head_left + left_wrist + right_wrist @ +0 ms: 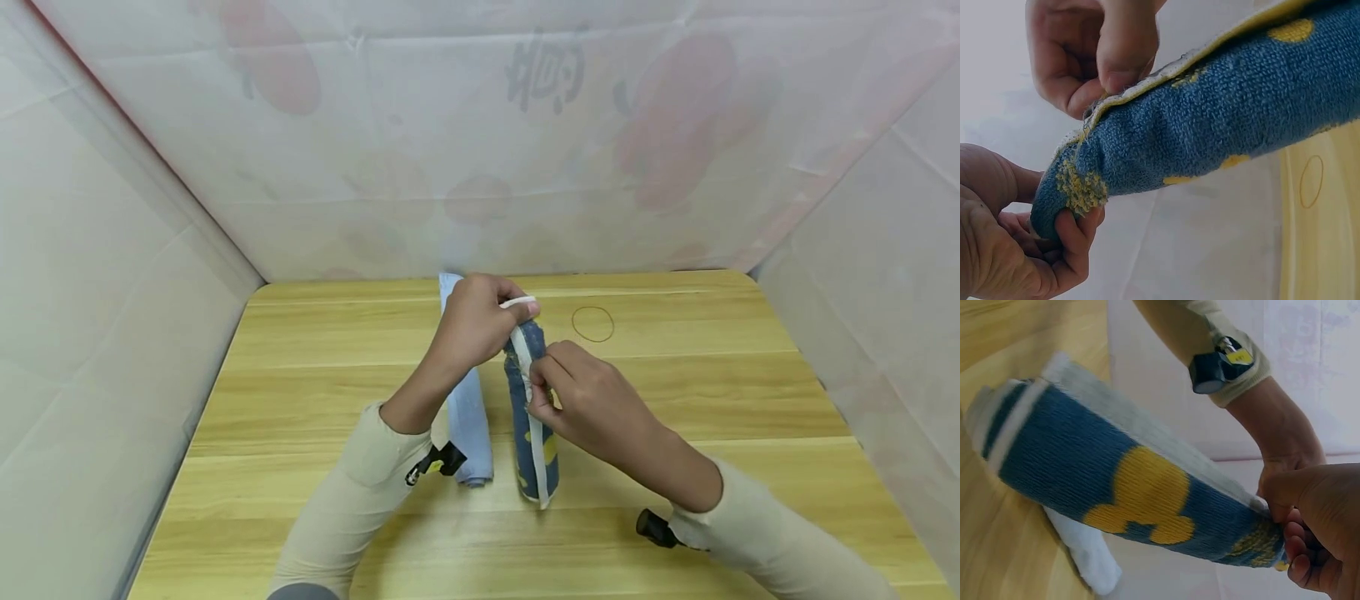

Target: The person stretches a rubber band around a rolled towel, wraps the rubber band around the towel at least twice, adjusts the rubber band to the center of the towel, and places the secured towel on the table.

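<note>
A rolled dark blue towel (534, 417) with yellow shapes and a white hem is held just above the wooden table (712, 392). My left hand (516, 313) grips its far end, fingers curled round the roll's tip (1063, 206). My right hand (542, 392) pinches the white hem partway along the roll, thumb and finger on the edge (1110, 87). In the right wrist view the blue towel (1116, 475) slants down to the table, my right hand (1288, 519) at its upper end. Its near end rests by the table surface.
A rolled light blue towel (468, 425) lies on the table just left of the dark one, under my left forearm (1229, 356). A thin rubber band (592, 324) lies farther back to the right. White sheeting walls in the table on three sides.
</note>
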